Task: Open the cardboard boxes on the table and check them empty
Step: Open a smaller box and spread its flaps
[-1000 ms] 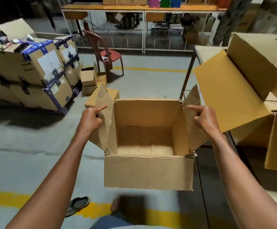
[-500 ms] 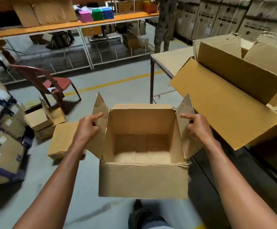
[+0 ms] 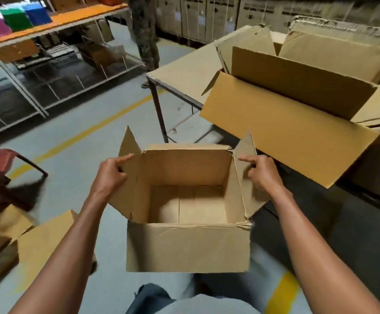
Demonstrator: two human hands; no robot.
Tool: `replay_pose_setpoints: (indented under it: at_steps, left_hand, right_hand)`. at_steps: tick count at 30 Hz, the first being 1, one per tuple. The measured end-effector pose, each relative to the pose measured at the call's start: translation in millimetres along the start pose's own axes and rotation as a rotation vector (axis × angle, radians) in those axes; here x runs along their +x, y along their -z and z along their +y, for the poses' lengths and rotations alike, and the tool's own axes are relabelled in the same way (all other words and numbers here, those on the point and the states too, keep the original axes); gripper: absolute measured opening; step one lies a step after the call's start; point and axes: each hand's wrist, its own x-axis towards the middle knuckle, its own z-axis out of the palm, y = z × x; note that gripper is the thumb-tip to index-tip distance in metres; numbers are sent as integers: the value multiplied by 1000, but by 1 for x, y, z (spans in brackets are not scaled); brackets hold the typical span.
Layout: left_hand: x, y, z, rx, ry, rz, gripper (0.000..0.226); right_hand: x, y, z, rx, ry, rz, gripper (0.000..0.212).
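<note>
In the near middle of the scene, an open cardboard box (image 3: pixel 188 223) is being held off the floor, just left of the table (image 3: pixel 184 71). Its left side flap (image 3: pixel 125 177) is being gripped by the left hand (image 3: pixel 111 173), fingers curled on the flap and forefinger laid out along its upper edge. Its right side flap (image 3: pixel 245 177) is being gripped the same way by the right hand (image 3: pixel 262 173). Only a bare cardboard bottom is being shown inside the box. On the table to the right, a larger open box (image 3: pixel 297 98) is being kept, its long flap hanging over the near edge. At the far left, a shelf rack (image 3: pixel 55 21) is being used for coloured boxes (image 3: pixel 14 18), and a red chair (image 3: pixel 1 164) is being kept on the floor.
</note>
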Motion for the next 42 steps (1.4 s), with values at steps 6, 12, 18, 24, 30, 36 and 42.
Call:
replay_pose_setpoints:
  at_steps: [6,12,18,24,30,36,42]
  left_hand:
    - [69,-2,-9,-25,-131,-157,69]
    - [117,20,-14,-77,-317,-292,68]
    - [142,44,-15,-107,-501,-405,64]
    - [148,82,31,-162,-653,-435,64]
    - [152,135,92,-247,-864,-437,68]
    - [170,181,151,-337,-968,-369,70]
    - [180,216,187,-534,-938,-291,69]
  right_hand:
    - [-23,-9,-18,-1,-155,159,63]
    - [-71,-29,-49,15,-310,353,59]
    - [-129,-40,-93,34,-405,478,58]
    - [-172,-7,-135,-49,-458,558,60]
    - [-206,59,-195,-97,-425,669,54]
    - [-228,123,-246,-139,-345,816,56]
    - [-230,170,-284,-197,-249,973,56]
